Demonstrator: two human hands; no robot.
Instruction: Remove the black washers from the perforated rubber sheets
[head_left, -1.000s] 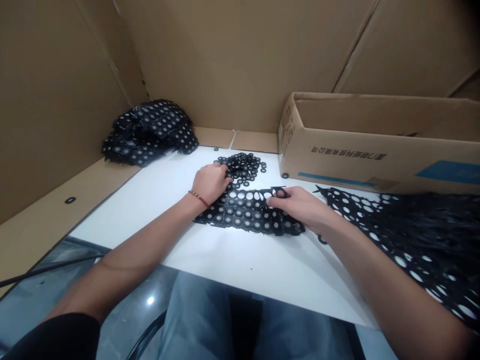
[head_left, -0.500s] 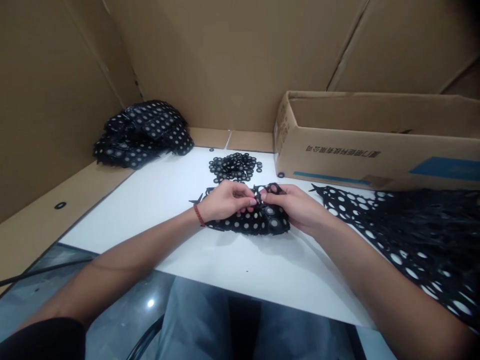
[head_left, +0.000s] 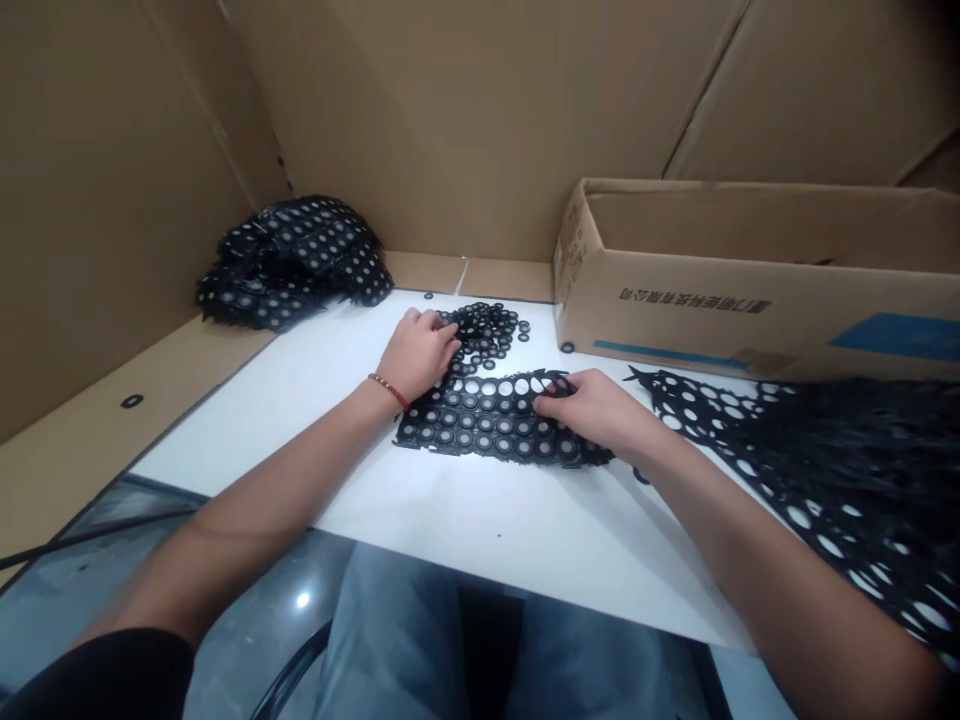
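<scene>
A black rubber sheet full of punched rings lies flat on the white board in front of me. My left hand, a red bracelet on its wrist, rests with curled fingers at the near edge of a small heap of loose black rings; what its fingertips hold is hidden. My right hand pinches the sheet's upper right edge, fingers closed on it.
A heap of perforated black sheets sits at the back left. An open cardboard box stands at the right rear. Emptied black mesh sheets spread across the right side. Cardboard walls enclose the bench.
The sheet was bunched up between both hands half a second ago; now it lies flat. My left hand has moved away to the ring heap, and my right hand stays on the sheet.
</scene>
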